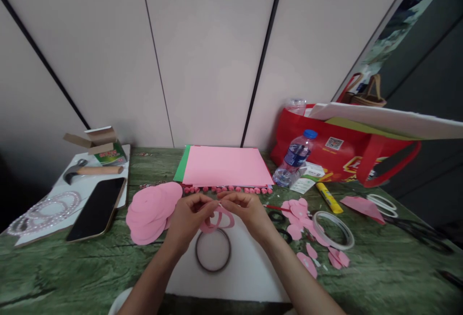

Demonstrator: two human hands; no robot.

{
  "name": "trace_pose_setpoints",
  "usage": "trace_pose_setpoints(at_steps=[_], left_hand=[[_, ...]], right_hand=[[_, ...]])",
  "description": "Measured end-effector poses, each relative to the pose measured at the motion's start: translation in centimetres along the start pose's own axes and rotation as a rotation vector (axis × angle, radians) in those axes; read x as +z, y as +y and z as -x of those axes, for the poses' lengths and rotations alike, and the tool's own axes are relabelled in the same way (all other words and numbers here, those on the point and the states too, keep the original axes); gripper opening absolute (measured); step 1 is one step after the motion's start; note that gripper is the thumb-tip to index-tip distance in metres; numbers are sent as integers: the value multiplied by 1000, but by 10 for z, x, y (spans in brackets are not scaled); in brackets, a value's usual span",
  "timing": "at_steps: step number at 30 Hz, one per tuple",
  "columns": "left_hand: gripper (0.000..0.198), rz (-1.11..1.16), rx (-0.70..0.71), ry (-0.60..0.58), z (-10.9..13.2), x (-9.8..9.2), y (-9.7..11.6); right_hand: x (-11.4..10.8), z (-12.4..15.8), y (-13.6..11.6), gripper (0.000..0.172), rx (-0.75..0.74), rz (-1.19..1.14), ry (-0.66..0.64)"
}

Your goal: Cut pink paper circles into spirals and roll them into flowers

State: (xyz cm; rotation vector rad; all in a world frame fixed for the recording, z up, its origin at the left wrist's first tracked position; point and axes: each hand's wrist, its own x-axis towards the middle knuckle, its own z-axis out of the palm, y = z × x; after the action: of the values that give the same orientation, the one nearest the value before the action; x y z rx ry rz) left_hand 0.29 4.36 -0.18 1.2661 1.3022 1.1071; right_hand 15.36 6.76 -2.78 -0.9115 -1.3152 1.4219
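Note:
Both hands meet above a white board (246,271) at the centre. My left hand (191,216) pinches one side of a curled pink paper strip (226,218), thumb against fingers. From the right, my right hand (248,211) pinches the same strip near its top, its fingertips almost touching those of the left. The strip hangs in loops below the fingertips. Just under it, a thin dark ring (213,270) lies on the board. Behind the hands runs a row of small pink rolled flowers (258,190), partly hidden by the fingers.
Pink paper discs (148,213) are piled at left, beside a phone (97,209), hammer (99,170) and beads (47,213). Pink sheets (224,165) lie behind. To the right are a bottle (294,158), glue stick (329,198), tape roll (349,240), scissors (415,228) and red bag (325,136).

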Motion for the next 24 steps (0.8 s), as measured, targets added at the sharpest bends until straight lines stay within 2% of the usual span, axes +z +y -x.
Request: trace_pose_setpoints(at_steps=[24], left_hand=[[22, 16, -12, -3, 0, 0, -2]], right_hand=[[1, 0, -1, 14, 2, -29, 2]])
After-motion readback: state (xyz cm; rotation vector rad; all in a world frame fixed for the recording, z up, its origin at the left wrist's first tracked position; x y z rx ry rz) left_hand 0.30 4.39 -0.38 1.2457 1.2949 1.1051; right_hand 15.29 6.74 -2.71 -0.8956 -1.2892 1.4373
